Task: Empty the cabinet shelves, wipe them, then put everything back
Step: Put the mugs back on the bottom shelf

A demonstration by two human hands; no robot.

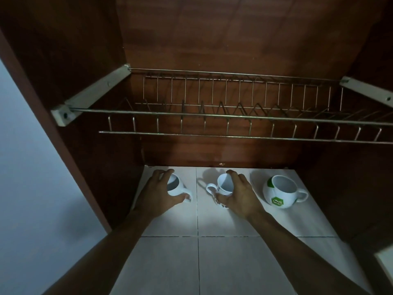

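Note:
Three white mugs stand on the white tiled surface (223, 248) under the brown cabinet. My left hand (158, 193) grips the left mug (175, 185) round its body, thumb near the handle. My right hand (239, 193) grips the middle mug (223, 185), whose handle points left. A round mug with a green logo (280, 191) stands free to the right, its handle pointing right. Above them the wire dish rack (223, 116) holds nothing.
The cabinet's brown side panels close in at left (70, 67) and right (365, 167). White brackets (93, 96) carry the rack. A pale wall (32, 177) lies to the left. A light-coloured edge (385, 262) shows at the lower right.

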